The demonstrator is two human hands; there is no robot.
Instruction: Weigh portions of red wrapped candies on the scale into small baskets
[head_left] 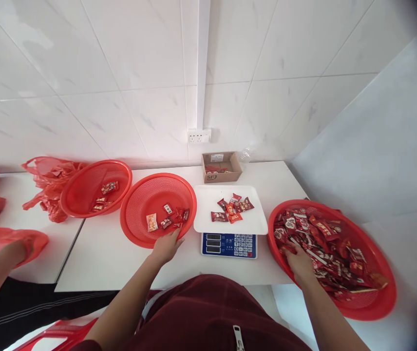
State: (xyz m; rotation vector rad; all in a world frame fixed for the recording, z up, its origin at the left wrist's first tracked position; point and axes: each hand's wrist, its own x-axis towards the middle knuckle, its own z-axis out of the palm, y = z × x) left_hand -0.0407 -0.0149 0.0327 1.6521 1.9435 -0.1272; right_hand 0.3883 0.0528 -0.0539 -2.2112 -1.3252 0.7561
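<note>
My left hand [167, 247] rests at the near rim of a red basket [131, 214], its fingers over the edge beside a few small packets [165, 223]. Whether it pinches one of them is hidden. On the right, my right hand [299, 263] reaches into a large red basket [384, 292] heaped with red wrapped packets [327, 229]; its fingertips are among the packets and partly hidden. Between the baskets stands a blue scale [228, 245] with a white tray [204, 209], on which several red packets [235, 207] lie.
Behind the tray sits a cardboard box [222, 167] holding red packets. Farther left are another red basket [80, 195] with packets and crumpled red bags [49, 183]. Another person's arm [0, 265] reaches into a red bag at the left edge. A tiled wall bounds the table [109, 263].
</note>
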